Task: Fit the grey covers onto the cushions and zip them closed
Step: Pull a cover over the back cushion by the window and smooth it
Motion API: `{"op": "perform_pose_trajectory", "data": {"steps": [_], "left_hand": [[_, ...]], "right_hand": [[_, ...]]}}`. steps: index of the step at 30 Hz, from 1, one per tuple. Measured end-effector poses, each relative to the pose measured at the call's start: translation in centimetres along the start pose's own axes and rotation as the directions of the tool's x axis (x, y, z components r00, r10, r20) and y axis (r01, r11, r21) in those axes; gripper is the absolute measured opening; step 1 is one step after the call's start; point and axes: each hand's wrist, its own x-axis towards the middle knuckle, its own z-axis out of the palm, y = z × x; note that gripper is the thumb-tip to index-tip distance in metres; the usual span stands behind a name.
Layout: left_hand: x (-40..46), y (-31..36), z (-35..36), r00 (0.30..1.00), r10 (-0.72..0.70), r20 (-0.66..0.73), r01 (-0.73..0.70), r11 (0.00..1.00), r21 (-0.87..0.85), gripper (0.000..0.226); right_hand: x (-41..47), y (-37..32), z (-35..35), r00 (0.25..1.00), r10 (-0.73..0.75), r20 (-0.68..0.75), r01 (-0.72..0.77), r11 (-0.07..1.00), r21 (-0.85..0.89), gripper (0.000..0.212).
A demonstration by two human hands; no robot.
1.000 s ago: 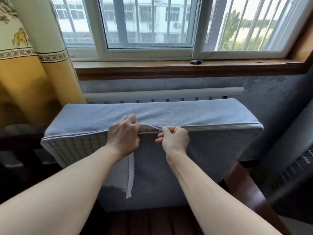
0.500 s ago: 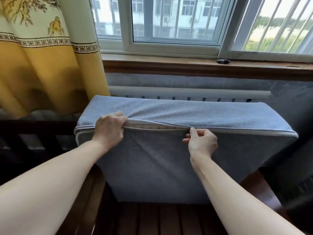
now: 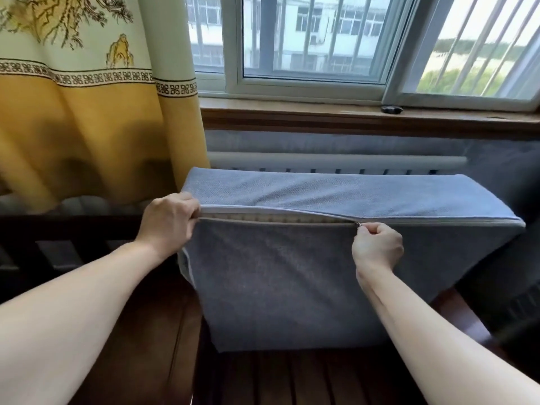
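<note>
1. One yellow curtain (image 3: 87, 135) hangs at the far left, its patterned band above the dark wooden bench (image 3: 140, 346) where the cushion stands.
2. The left hand (image 3: 168, 222) grips the left corner of the grey cover (image 3: 277, 282), fingers curled over the open seam.
3. The cushion (image 3: 280, 220) stands on edge on the bench, its pale filling showing through the gap between the hands.
4. The zip pull (image 3: 358, 224) sits at the right end of that gap, pinched by the fingers of the right hand (image 3: 377, 248); beyond it the seam is closed to the right corner.
5. A white radiator pipe (image 3: 336, 162) and a wooden windowsill (image 3: 350, 116) with a small dark object (image 3: 391, 109) lie behind.
6. Compared with half a second ago, the left hand is nearer the corner and the view sits further left; the open stretch looks much the same.
</note>
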Motion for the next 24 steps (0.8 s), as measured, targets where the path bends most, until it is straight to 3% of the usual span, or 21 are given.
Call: {"op": "perform_pose_trajectory", "data": {"steps": [5,11,19,24], "left_hand": [[0.1,-1.3,0.6,0.997,0.065,-0.039,-0.069,0.99,-0.123,0.02],[0.0,-2.4,1.0,0.986,0.14,-0.095,-0.154,0.975,-0.163,0.018],[-3.1,-5.2,1.6,0.973,0.141,-0.185,-0.183,0.955,-0.232,0.016],[-2.9,-4.8,2.1,0.976,-0.092,-0.195,-0.017,0.869,-0.495,0.009]], "right_hand": [[-6.0,-1.7,3.5,0.992,-0.109,0.055,0.115,0.986,-0.123,0.014],[-13.5,-3.7,10.1,0.92,-0.25,0.303,0.312,0.933,-0.179,0.014],[-14.4,-3.1,10.8,0.953,-0.241,0.182,0.269,0.951,-0.151,0.012],[-15.0,-3.1,11.6,0.968,-0.207,0.139,0.221,0.971,-0.093,0.012]]}}
